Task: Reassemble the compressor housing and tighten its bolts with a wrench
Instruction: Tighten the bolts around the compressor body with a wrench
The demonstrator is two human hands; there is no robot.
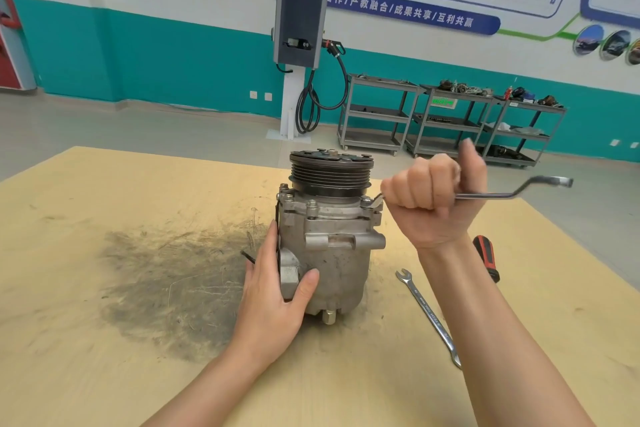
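A grey metal compressor (332, 246) stands upright on the wooden table (104, 340), its black grooved pulley (331, 172) on top. Bolts (311, 205) ring the housing's upper flange. My left hand (273, 298) holds the compressor's lower left side, the thumb across the front and the fingers behind a side lug. My right hand (433, 191) is a fist round the shank of an offset ring wrench (512, 191). The wrench's near end sits at the right-hand flange bolt (370, 201), and its far end sticks out to the right.
A second wrench (429, 317), open-ended, lies on the table to the compressor's right. Beyond my right forearm lies a red and black tool handle (486, 258). A dark grease stain (166, 281) spreads left of the compressor. Metal carts (446, 121) and a charging post (298, 45) stand by the far wall.
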